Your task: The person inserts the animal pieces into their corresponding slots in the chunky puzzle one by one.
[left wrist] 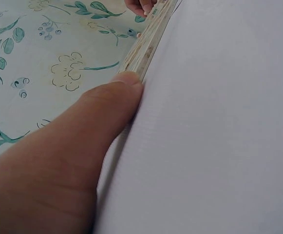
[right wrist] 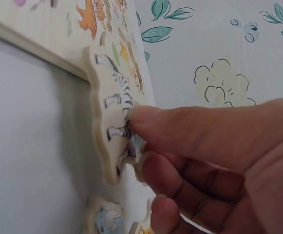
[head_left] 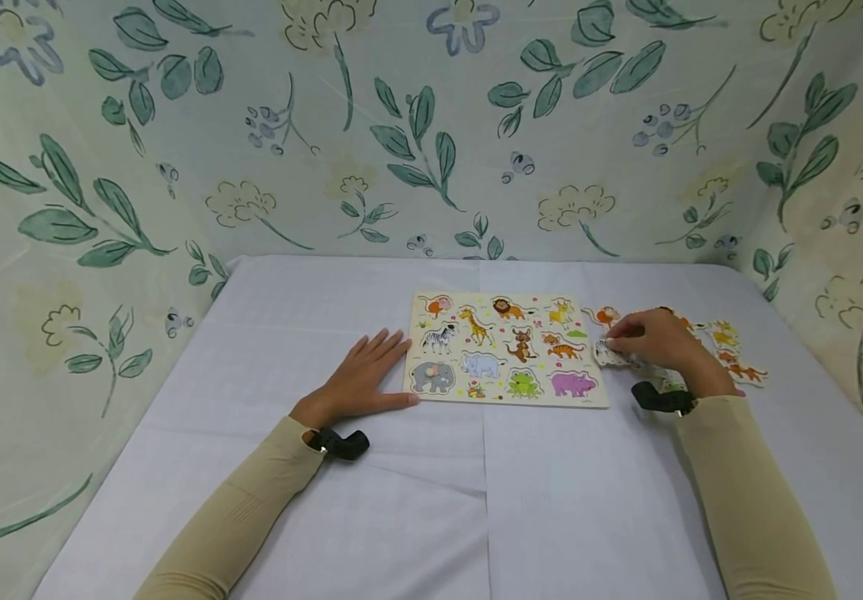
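A light wooden animal puzzle board (head_left: 495, 387) lies on the white cloth. My left hand (head_left: 362, 375) rests flat with fingers spread at its left side; the thumb (left wrist: 117, 92) touches the board's near corner in the left wrist view. To the right of the board, my right hand (head_left: 652, 337) pinches a zebra puzzle piece (right wrist: 102, 112) between thumb and fingers. That piece stands tilted on edge close to the board's side, its striped face partly covered by the thumb. On the board, the elephant (head_left: 431, 379) carries a small round knob.
Loose animal pieces lie right of the board, among them a tiger piece (head_left: 742, 368), a yellow piece (head_left: 724, 335) and a monkey piece (head_left: 606, 317). Others are hidden beneath my right hand. A blue piece (right wrist: 107, 222) shows below the zebra. Floral fabric (head_left: 416, 200) hangs behind the table.
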`<state>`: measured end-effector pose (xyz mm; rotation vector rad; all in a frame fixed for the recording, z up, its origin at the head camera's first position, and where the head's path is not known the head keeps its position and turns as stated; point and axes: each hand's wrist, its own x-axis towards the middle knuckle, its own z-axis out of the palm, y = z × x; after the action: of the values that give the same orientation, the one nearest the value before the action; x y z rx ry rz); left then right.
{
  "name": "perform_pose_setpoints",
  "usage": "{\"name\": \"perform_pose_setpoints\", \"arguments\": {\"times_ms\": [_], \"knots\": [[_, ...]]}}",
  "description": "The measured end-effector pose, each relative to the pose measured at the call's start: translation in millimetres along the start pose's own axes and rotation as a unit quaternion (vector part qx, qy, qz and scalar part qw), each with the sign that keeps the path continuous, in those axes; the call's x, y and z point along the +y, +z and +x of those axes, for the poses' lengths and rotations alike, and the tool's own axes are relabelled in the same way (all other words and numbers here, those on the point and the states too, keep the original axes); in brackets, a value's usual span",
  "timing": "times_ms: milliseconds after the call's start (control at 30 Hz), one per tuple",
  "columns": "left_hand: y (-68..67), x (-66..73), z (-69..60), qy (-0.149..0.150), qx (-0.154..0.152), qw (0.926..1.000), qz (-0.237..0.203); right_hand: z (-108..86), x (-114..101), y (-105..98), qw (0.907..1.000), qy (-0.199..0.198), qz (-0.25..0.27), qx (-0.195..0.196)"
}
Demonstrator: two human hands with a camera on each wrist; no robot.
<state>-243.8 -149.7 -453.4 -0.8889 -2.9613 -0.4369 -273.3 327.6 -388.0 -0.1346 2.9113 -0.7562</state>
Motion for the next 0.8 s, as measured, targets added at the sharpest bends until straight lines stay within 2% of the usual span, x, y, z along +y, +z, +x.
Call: {"name": "perform_pose_setpoints", "arguments": {"times_ms": [433,800], "knots": [[-0.1,-0.1,-0.7,0.001,-0.005,1.0,-0.006,1.0,-8,5,0.9995,-0.003,-0.002,0.03],[-0.6,0.2,-0.4,-0.001,-0.002,1.0,0.0,0.1,-18,7,0.9984,-0.035,0.0,0.044]]}}
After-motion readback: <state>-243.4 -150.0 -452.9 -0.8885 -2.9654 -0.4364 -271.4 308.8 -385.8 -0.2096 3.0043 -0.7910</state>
